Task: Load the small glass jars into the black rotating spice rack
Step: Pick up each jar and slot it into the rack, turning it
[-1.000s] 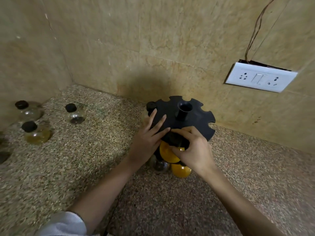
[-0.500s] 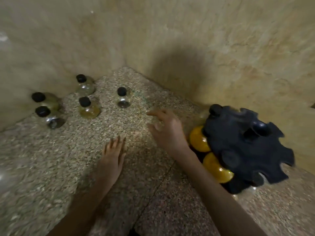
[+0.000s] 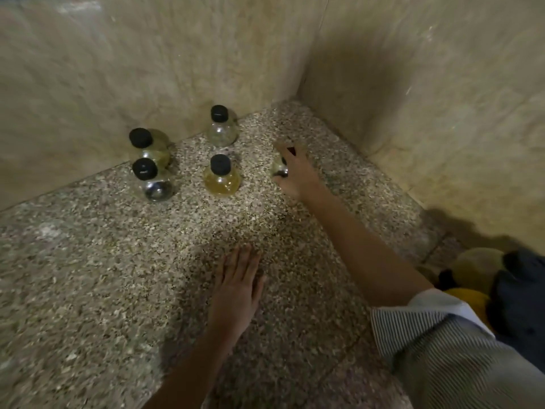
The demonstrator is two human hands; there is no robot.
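No text, label, brand, number or sign can be read anywhere. The small glass jars carry plain black caps and no labels that show. The black rack, at the right edge, is blurred and shows no writing. The walls and the tabletop are also without any marks.

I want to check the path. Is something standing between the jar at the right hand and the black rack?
Nothing visible stands there. The right hand is at the jar; the speckled counter toward the black rack at the right edge lies bare. The other four jars stand to the left.
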